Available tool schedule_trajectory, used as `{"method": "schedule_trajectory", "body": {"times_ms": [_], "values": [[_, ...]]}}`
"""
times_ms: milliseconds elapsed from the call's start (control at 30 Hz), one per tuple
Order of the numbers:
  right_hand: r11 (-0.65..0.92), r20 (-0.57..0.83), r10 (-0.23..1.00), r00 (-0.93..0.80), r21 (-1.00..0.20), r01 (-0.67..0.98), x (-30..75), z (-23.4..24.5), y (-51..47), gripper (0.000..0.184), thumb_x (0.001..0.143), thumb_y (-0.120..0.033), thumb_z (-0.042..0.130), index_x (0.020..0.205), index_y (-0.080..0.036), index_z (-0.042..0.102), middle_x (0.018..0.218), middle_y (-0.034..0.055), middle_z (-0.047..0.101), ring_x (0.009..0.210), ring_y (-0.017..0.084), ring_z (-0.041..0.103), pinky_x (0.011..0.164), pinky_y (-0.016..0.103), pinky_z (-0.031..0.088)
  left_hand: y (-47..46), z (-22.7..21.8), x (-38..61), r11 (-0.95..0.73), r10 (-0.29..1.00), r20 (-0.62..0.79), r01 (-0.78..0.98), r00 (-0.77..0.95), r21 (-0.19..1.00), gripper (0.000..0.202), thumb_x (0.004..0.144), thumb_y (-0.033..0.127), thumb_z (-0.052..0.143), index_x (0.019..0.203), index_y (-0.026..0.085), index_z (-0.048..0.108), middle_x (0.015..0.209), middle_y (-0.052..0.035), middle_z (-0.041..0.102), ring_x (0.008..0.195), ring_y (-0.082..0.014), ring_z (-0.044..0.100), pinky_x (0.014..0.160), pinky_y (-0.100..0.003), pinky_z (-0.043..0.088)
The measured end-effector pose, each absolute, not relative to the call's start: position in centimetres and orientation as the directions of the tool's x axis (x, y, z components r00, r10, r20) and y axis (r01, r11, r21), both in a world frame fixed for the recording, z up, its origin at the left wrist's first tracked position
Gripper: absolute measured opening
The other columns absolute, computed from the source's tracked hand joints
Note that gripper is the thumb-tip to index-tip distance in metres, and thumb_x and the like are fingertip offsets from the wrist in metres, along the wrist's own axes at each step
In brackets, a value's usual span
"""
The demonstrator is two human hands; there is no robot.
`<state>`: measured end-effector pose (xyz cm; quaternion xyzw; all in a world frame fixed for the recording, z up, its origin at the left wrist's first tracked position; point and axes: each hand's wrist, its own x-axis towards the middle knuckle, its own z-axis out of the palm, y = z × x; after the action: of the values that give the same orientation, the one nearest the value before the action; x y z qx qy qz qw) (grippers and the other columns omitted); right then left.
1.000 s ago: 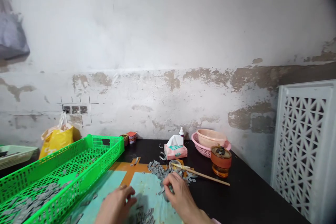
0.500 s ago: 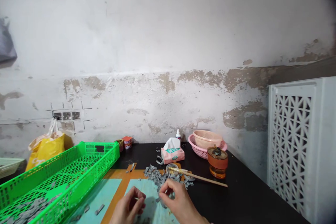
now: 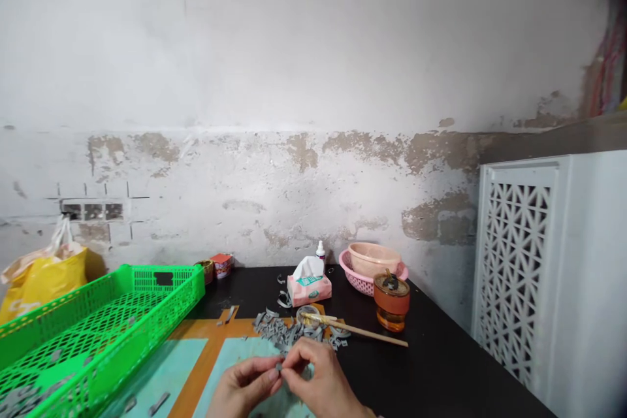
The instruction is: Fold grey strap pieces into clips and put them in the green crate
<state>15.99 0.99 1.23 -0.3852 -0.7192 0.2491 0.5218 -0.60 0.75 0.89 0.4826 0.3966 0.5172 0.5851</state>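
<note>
Fingertip to fingertip, my left hand (image 3: 245,388) and my right hand (image 3: 321,379) pinch a small grey piece (image 3: 279,368) between them, low in the head view. Its exact shape is mostly hidden by the fingers. Just beyond my hands lies a heap of grey curved pieces (image 3: 274,332), with a round clear dish (image 3: 308,315) and a wooden-handled brush (image 3: 367,333) resting at its right. Beneath my hands is a pale blue-green mat (image 3: 230,354) edged by brown tape (image 3: 196,375). Two or so loose grey pieces (image 3: 159,403) lie on the mat at the left.
A green mesh crate (image 3: 189,297) with grey pieces stands at the left, a yellow bag (image 3: 46,284) behind it. At the back are a tissue pack (image 3: 309,290), a small white bottle (image 3: 321,252), a pink basin (image 3: 375,258) and an amber jar (image 3: 392,304). A white latticed cabinet (image 3: 563,261) flanks the right.
My hands have come together, with a small grey piece now held between both sets of fingertips; before, they were apart. The view has turned slightly to the right.
</note>
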Motion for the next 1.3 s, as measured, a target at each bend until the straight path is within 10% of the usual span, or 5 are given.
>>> {"method": "schedule_trajectory", "body": {"times_ms": [533,967,1300], "values": [[0.597,0.584,0.8,-0.138,-0.751,0.281,15.7,1.4,0.1,0.011,0.073,-0.014,0.062,0.062,-0.018,0.062,0.065,-0.0003,0.061,0.063,0.012,0.057,0.061,0.021,0.041,0.4,0.3,-0.1,0.063,0.988,0.017,-0.498,0.154,0.865,0.021,0.055,0.026,0.089,0.063,0.018,0.071,0.075,-0.0017,0.076,0.078,-0.0144,0.069,0.075,-0.019,0.052],[0.636,0.605,0.771,-0.198,-0.732,0.245,16.1,0.9,0.5,0.011,0.071,-0.01,0.064,0.066,-0.017,0.068,0.067,0.0001,0.065,0.065,0.012,0.059,0.062,0.021,0.04,0.5,0.7,-0.8,-0.064,0.988,0.101,-0.29,0.115,0.955,0.037,0.049,0.03,0.092,0.079,0.019,0.074,0.074,-0.0041,0.077,0.072,-0.0188,0.068,0.07,-0.027,0.051],[0.174,0.213,0.924,-0.318,-0.974,-0.145,16.7,0.3,1.8,0.016,0.055,-0.024,0.083,0.065,-0.014,0.074,0.059,0.0003,0.064,0.057,0.011,0.054,0.058,0.023,0.039,1.3,-0.5,-1.1,-0.137,0.973,0.177,-0.244,0.148,0.96,0.033,0.051,0.029,0.092,0.077,0.017,0.075,0.073,-0.0057,0.075,0.066,-0.0168,0.065,0.065,-0.026,0.051]]}}
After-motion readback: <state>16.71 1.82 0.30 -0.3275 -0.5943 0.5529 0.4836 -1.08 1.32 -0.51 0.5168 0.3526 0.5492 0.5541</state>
